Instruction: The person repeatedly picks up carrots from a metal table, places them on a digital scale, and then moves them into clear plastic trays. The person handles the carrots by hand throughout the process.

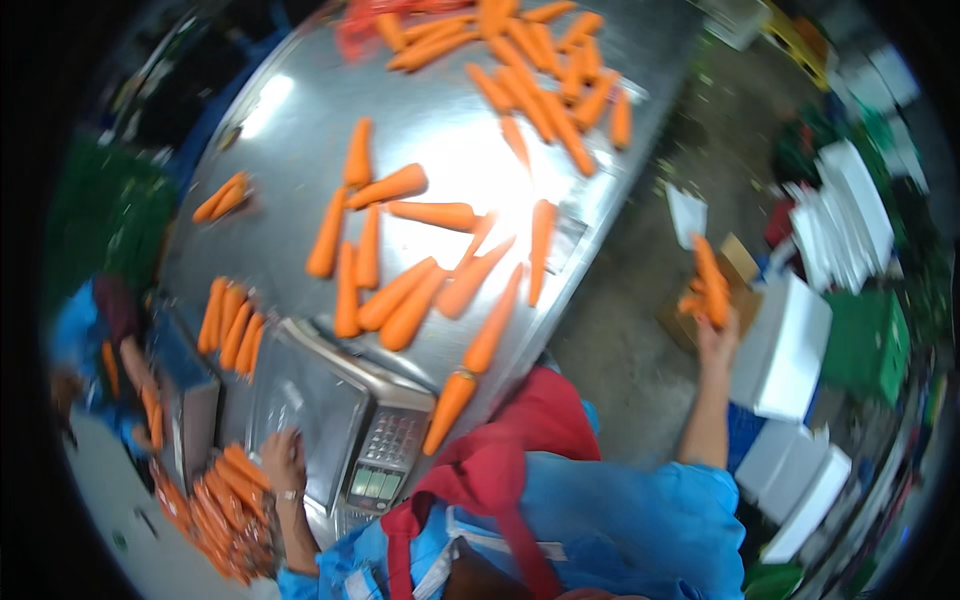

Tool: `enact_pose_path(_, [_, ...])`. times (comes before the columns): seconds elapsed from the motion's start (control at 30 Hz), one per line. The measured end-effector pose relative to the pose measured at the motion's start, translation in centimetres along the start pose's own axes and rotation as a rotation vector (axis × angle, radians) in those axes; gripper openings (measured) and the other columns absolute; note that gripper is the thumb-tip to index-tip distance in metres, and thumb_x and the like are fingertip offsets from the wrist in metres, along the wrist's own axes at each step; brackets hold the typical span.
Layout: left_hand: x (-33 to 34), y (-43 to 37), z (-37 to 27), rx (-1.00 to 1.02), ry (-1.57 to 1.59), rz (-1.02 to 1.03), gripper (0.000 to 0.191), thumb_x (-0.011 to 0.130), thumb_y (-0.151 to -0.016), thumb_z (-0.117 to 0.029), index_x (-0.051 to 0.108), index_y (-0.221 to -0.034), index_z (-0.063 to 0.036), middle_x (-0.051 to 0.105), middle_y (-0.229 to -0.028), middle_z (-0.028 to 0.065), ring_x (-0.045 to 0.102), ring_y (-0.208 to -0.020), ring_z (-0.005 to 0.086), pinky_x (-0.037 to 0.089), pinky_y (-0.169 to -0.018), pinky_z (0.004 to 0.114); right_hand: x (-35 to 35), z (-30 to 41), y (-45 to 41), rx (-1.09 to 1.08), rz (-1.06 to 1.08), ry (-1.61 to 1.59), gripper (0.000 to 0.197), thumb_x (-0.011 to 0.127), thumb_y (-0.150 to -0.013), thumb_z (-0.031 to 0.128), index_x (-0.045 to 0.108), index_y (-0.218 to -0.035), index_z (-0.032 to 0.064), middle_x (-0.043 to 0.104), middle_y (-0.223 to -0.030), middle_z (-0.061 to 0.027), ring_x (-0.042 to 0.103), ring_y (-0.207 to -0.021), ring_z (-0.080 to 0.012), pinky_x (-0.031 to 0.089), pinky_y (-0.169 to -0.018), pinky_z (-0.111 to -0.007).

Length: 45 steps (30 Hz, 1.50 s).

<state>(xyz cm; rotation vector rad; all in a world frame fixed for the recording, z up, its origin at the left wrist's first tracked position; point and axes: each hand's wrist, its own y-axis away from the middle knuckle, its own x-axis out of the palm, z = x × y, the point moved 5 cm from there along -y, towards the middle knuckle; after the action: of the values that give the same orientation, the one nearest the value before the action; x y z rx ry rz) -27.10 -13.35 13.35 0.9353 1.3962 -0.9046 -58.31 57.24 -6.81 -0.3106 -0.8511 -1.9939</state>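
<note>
My right hand (718,341) is stretched out over the floor at the right and grips a carrot (711,281). Smaller orange pieces show beside it; whether they are in the hand or in the cardboard box (679,326) beyond is unclear. My left hand (283,459) is curled at the near edge of the scale's metal pan (315,405). Blur hides whether its fingers hold anything. The scale's keypad and display (379,457) face me. Loose carrots (412,307) lie scattered on the steel table (285,187), and a bigger carrot heap (540,82) covers its far end.
Bagged carrots (232,326) lie past the scale, with a smaller bundle (223,199) farther off. More bagged carrots (225,517) pile up at the lower left. A co-worker (97,352) is by a second scale (184,397). White foam boxes (784,352) and a green crate (866,341) stand right.
</note>
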Motion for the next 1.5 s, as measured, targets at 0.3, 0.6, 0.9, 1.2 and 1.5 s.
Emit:
enact_pose_path(0.3, [2.7,1.2,-1.9,-0.115,0.077,-0.019,0.03,0.07,-0.072,-0.012,0.063,-0.101,-0.014,0.058,-0.086,0.0069,0.057,-0.08,0.0252,0.04,-0.072,0.037,20.6,-4.4,-2.1,-0.188,0.241,0.712,0.022,0.057,-0.088,0.01,0.058,-0.106,-0.003,0.065,-0.089,-0.0104,0.065,-0.074,-0.0163,0.053,-0.067,-0.025])
enact_pose_path(0.6, [-1.6,1.0,-5.7,-0.29,0.181,-0.118,0.036,0.069,-0.074,-0.011,0.061,-0.109,-0.0059,0.062,-0.102,0.0116,0.056,-0.1,0.0293,0.038,-0.091,0.039,48.2,-18.2,-7.0,-1.029,0.69,1.958,0.038,0.06,-0.078,0.021,0.055,-0.109,0.0015,0.055,-0.109,-0.0138,0.05,-0.109,-0.0321,0.036,-0.092,-0.053])
enact_pose_path(0.9, [2.7,-14.3,-18.9,-0.63,1.579,-0.141,0.037,0.058,-0.087,-0.005,0.052,-0.123,-0.0008,0.062,-0.108,0.0121,0.062,-0.096,0.0176,0.051,-0.085,0.03,48.6,-17.8,-6.1,-0.872,0.704,1.691,0.037,0.063,-0.073,0.008,0.051,-0.106,-0.0039,0.058,-0.099,-0.022,0.054,-0.104,-0.0378,0.039,-0.091,-0.047])
enact_pose_path(1.2, [13.1,-30.3,-29.2,-0.692,2.403,0.271,0.037,0.055,-0.093,-0.029,0.044,-0.124,-0.0142,0.058,-0.095,0.008,0.058,-0.084,0.0183,0.051,-0.071,0.031,46.7,-14.5,-12.5,-0.553,0.507,1.416,0.041,0.059,-0.085,0.034,0.059,-0.109,0.001,0.064,-0.094,-0.0186,0.059,-0.099,-0.0307,0.046,-0.085,-0.043])
enact_pose_path(1.5, [0.7,-20.3,-18.2,-0.507,2.219,-0.165,0.05,0.054,-0.092,-0.029,0.036,-0.131,-0.0043,0.057,-0.088,0.0097,0.058,-0.07,0.016,0.051,-0.067,0.029,47.2,-15.4,-22.0,-0.314,0.575,1.26,0.052,0.064,-0.079,0.027,0.05,-0.12,-0.0022,0.059,-0.111,-0.0194,0.061,-0.096,-0.0273,0.048,-0.083,-0.037])
